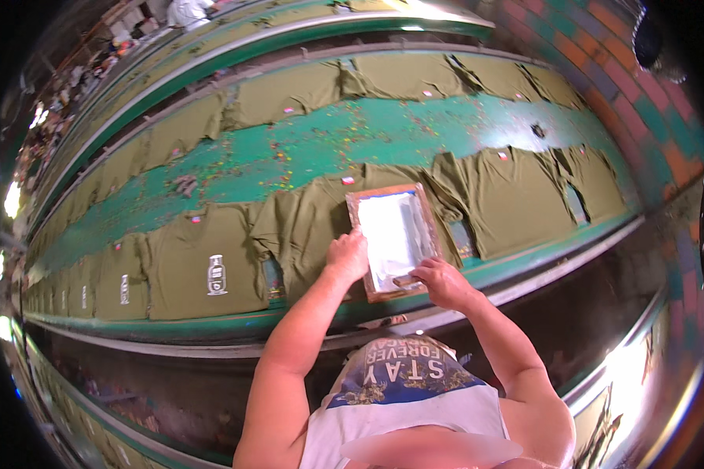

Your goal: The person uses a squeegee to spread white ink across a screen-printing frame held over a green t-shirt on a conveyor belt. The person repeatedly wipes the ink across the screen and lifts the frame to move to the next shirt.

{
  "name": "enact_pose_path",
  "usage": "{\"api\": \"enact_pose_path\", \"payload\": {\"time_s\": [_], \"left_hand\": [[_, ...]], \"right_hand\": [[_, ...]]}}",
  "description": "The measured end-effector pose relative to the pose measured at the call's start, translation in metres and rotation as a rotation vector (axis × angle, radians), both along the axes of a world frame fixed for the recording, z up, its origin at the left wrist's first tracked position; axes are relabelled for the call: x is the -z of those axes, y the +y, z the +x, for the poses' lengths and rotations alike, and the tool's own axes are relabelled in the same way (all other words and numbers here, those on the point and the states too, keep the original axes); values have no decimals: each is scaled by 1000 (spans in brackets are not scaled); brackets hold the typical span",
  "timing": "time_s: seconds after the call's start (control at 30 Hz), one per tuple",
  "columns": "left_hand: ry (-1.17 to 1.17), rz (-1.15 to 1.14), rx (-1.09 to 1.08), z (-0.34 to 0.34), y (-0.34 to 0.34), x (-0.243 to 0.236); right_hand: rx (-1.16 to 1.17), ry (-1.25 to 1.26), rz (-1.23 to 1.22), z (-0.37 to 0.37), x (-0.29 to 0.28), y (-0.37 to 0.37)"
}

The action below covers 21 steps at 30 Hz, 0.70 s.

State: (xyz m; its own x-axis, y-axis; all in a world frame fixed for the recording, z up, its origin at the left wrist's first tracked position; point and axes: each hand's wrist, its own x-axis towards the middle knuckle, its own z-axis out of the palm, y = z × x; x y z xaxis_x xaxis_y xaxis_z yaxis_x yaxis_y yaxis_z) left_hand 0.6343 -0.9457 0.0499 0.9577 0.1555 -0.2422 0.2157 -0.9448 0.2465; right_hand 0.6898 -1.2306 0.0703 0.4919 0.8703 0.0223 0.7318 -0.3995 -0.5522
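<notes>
A small wooden-framed printing screen [384, 191] lies on an olive-green T-shirt [313, 211] in front of me. White ink covers much of its mesh. My left hand [348, 254] is closed on the left side of the frame. Low on the mesh, at the near end, my right hand [444, 283] grips a squeegee [404, 281], whose blade is mostly hidden. Just left of the screen lies another olive T-shirt [172, 273] with a white bottle-shaped print [216, 275]. To the right, an olive T-shirt [512, 203] lies flat with no print visible.
The long green table [321, 141] is speckled with paint, and a second row of olive T-shirts [281, 94] lines its far side. A metal rail [540, 273] runs along the near edge. Beyond stands another table [289, 59]; a brick wall [602, 62] rises at the right.
</notes>
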Motion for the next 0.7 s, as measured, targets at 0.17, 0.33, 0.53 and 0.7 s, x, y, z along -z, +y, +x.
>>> {"api": "enact_pose_path", "payload": {"time_s": [0.17, 0.33, 0.53, 0.7], "left_hand": [[-23, 8, 23, 1, 2, 15], [-34, -3, 46, -3, 2, 15], [-16, 7, 24, -3, -2, 12], [39, 12, 15, 1, -5, 11]], "right_hand": [[40, -92, 49, -18, 25, -11], [80, -84, 68, -30, 36, -10], [62, -197, 85, -8, 54, 7], [79, -189, 147, 44, 68, 40]]}}
